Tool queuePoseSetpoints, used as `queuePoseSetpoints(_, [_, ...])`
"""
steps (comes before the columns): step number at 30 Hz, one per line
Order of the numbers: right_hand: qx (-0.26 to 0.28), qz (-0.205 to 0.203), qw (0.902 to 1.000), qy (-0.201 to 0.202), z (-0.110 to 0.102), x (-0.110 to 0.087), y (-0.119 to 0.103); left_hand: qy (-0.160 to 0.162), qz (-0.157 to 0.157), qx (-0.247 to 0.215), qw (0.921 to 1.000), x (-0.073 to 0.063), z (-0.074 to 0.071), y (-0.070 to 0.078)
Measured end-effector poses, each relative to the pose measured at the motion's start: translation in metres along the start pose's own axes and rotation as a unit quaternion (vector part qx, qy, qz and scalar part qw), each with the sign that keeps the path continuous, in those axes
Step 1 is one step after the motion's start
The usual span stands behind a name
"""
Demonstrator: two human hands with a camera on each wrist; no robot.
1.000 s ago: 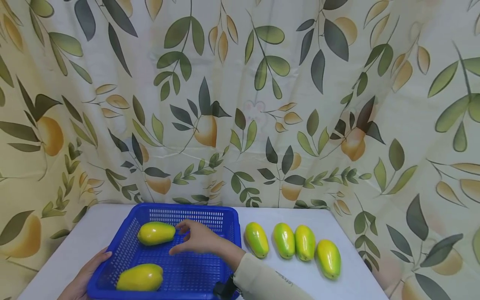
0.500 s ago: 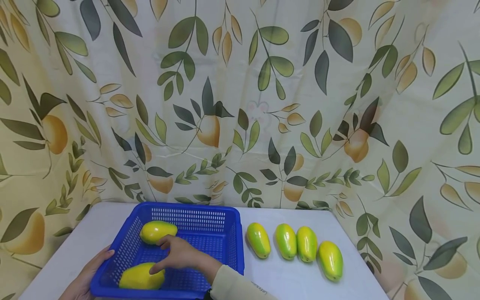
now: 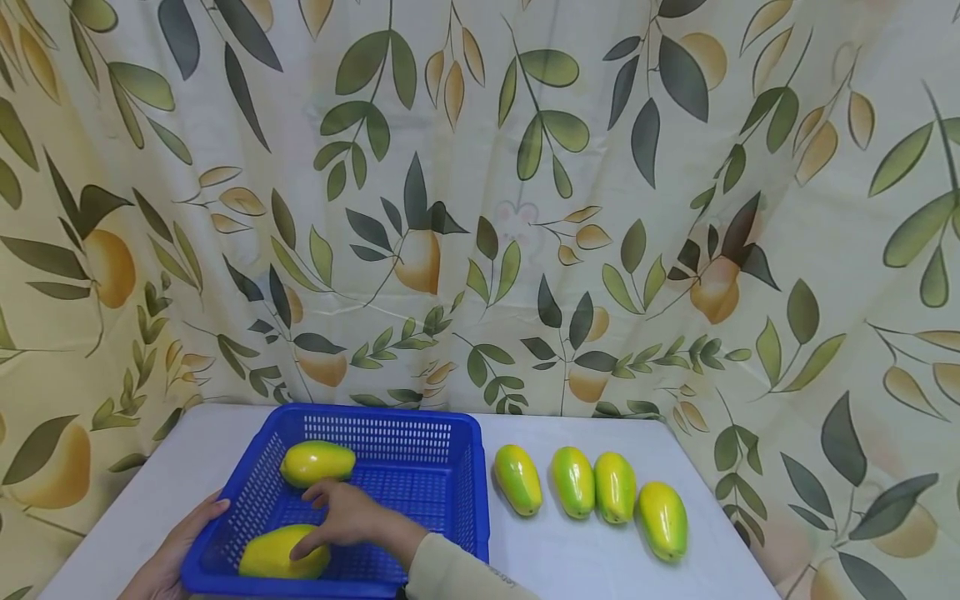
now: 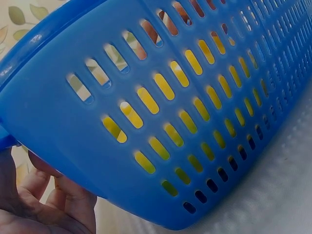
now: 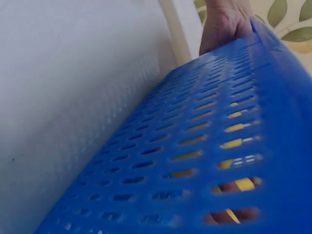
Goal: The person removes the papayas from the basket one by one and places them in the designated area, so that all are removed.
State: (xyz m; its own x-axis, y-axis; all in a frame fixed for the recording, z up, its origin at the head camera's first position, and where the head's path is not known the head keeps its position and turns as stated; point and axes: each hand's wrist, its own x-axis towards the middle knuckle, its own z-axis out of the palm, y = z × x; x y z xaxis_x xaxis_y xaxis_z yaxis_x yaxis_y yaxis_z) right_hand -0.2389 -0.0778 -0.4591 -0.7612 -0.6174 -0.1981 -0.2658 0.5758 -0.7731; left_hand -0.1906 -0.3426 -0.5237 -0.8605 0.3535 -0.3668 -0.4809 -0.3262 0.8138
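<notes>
A blue perforated plastic basket (image 3: 420,565) stands on the table, two glossy yellow-green papayas inside. One papaya (image 3: 318,463) lies near its back left, the other papaya (image 3: 273,554) at its front left. My left hand (image 3: 176,542) grips the basket's left rim, thumb on top; in the left wrist view its curled fingers (image 4: 73,200) show beneath the rim. My right hand (image 3: 348,517) is inside the basket, fingers spread and loosely bent above the front papaya. Its thumb overlaps that papaya; whether it touches I cannot tell. Basket walls fill most of both wrist views.
Several more papayas lie in a row right of the basket, from the nearest papaya (image 3: 517,480) to the rightmost papaya (image 3: 662,521). The white table (image 3: 547,558) ends at a leaf-and-fruit patterned curtain (image 3: 480,250) behind and at both sides.
My right hand has moved left and toward me, from beside the back papaya to over the front one. My left hand keeps its grip on the rim. The papayas have stayed in place.
</notes>
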Motion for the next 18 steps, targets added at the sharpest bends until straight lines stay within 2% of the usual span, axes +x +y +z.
queuePoseSetpoints(13, [-0.038,0.007,0.999,-0.021,0.011,0.007,-0.002,0.002,-0.004,0.01,0.9999,0.0,-0.002,-0.002])
queuePoseSetpoints(18, [-0.038,0.007,0.9989,-0.026,0.012,0.008,0.0,-0.006,-0.003,-0.006,1.0,0.001,-0.003,-0.002])
